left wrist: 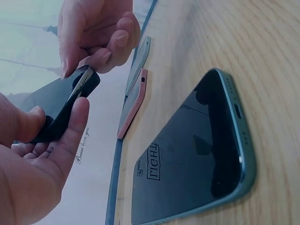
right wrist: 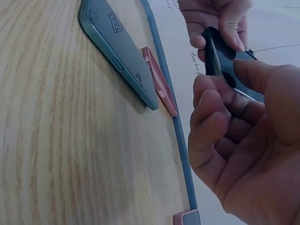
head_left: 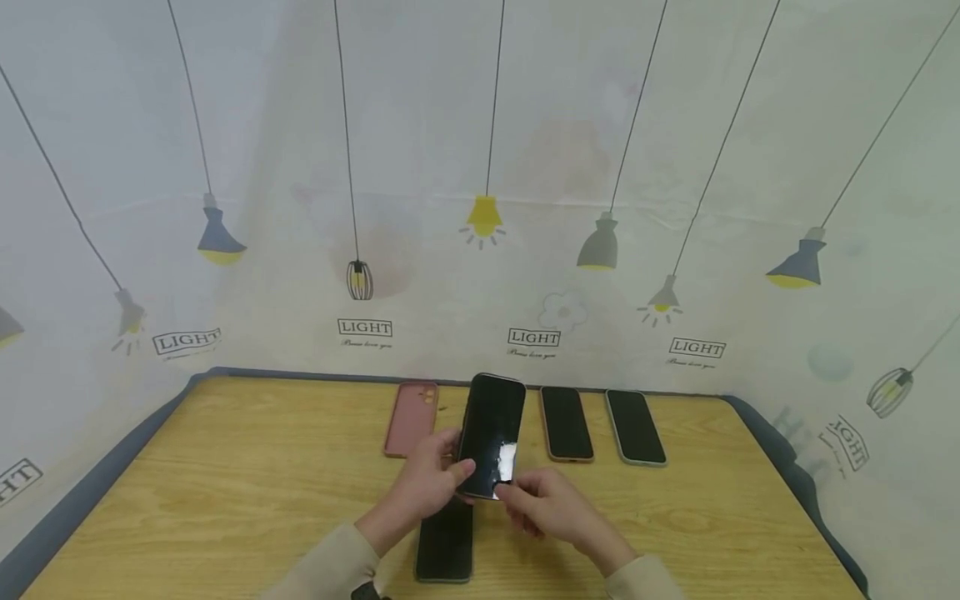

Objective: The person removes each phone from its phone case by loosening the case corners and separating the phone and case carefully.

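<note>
Above the table, my left hand (head_left: 429,479) grips a black-screened phone (head_left: 491,421) by its left side, thumb on the front edge. My right hand (head_left: 558,507) pinches the phone's lower right corner between thumb and index finger. In the left wrist view a dark case (left wrist: 58,127) wraps part of this phone, and a strip of the phone's pale bottom edge shows outside it near the corner. The right wrist view shows the same dark case (right wrist: 210,49) standing away from that edge. Below the hands, a green-edged phone (head_left: 446,546) lies screen up.
A pink phone case (head_left: 411,417) lies at the back, left of the held phone. To the right lie a pink-edged phone (head_left: 567,425) and a pale-edged phone (head_left: 637,428), both screen up. A lamp-patterned curtain (head_left: 420,167) hangs behind the wooden table (head_left: 262,483).
</note>
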`<move>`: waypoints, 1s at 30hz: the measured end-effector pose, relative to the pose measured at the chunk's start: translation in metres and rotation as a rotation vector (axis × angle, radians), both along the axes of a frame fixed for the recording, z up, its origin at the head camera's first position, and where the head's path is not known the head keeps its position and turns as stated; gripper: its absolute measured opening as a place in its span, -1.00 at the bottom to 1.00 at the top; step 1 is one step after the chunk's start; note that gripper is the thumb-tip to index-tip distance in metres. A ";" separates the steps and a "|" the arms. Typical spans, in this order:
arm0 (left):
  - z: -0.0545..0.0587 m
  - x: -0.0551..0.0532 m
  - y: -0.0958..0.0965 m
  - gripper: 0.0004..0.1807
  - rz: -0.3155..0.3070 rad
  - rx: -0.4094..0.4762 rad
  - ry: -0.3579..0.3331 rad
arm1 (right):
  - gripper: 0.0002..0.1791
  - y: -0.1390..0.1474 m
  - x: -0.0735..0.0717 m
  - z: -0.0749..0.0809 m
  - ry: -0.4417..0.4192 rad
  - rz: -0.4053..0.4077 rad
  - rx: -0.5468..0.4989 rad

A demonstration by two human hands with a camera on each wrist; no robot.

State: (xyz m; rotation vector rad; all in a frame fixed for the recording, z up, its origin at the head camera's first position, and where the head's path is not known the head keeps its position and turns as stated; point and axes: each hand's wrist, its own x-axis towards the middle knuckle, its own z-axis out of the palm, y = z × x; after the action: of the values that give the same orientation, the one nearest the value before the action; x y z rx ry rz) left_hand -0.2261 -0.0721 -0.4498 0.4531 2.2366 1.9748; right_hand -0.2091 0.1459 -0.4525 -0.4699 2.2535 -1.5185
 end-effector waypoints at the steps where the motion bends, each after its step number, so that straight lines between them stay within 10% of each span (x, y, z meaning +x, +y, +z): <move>1: 0.000 0.000 0.000 -0.73 -0.003 -0.004 0.003 | -0.51 -0.001 0.000 0.000 0.007 -0.017 0.011; 13: 0.005 0.007 0.004 -0.72 -0.047 0.024 -0.034 | -0.44 -0.008 0.002 -0.003 0.046 -0.081 0.054; 30: 0.003 -0.004 -0.002 -0.73 -0.040 -0.091 -0.008 | -0.51 -0.006 0.004 -0.005 -0.012 -0.125 -0.151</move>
State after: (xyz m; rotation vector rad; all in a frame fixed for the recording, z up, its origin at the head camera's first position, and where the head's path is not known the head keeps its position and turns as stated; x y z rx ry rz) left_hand -0.2303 -0.0740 -0.4469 0.4747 2.2828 1.8440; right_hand -0.2052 0.1403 -0.4576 -0.3667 2.2050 -1.7572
